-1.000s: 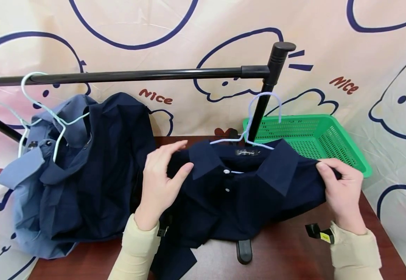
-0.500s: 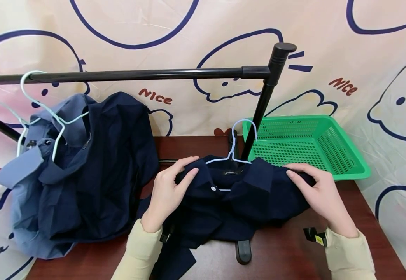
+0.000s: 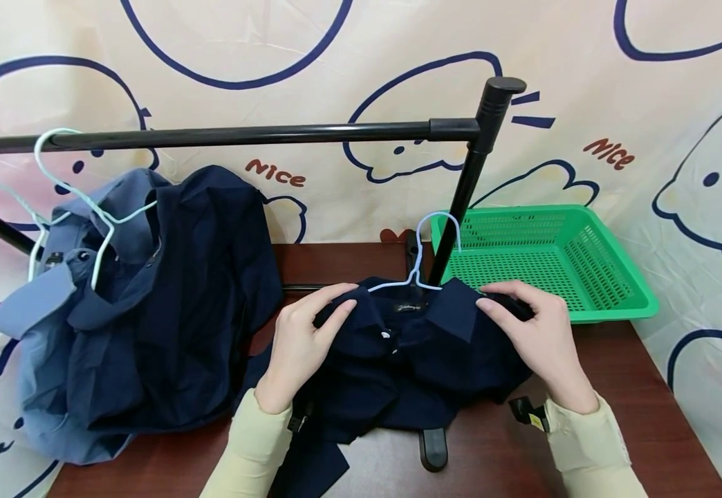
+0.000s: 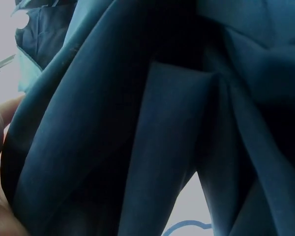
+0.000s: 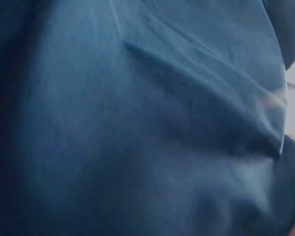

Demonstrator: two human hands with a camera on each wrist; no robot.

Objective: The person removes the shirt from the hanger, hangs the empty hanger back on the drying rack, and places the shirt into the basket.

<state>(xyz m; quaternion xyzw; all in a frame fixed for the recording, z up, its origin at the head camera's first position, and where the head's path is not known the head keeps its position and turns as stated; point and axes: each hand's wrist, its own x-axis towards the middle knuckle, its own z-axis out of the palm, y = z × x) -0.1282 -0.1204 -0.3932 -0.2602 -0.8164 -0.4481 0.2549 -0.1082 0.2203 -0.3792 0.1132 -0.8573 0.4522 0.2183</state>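
nearest are a person's pale yellow, padded sleeves (image 3: 591, 449), a dark strap at each wrist. beyond the cuffs, the left hand (image 3: 299, 339) pinches one shoulder of a navy button-up shirt (image 3: 423, 387) between thumb and fingers, and the right hand (image 3: 541, 335) pinches the other shoulder likewise. the shirt is over the tabletop, in front of the rack post, its lower part slumped in loose folds and a squarish flap of cloth trailing toward the near edge. its pointed collar is spread, with a small white button beneath and a black label in pale script inside the neck. the fabric is matte and plain; the left wrist view shows deep, rounded folds, the right a smooth stretch crossed by a slanting crease. a slim lilac-blue hanger (image 3: 419, 256) sits in the neck, its curved hook above the collar and apart from the rail. beside the shirt, a rounded black foot (image 3: 433, 449) lies on the glossy reddish-brown table (image 3: 622, 401). farther back are a green plastic basket (image 3: 610, 315) with perforated walls, a black tubular garment rack (image 3: 274, 135), and, on mint hangers (image 3: 101, 216), a second navy shirt (image 3: 193, 311) and a light blue shirt (image 3: 50, 394). behind hangs a creased cartoon-print backdrop (image 3: 311, 62).
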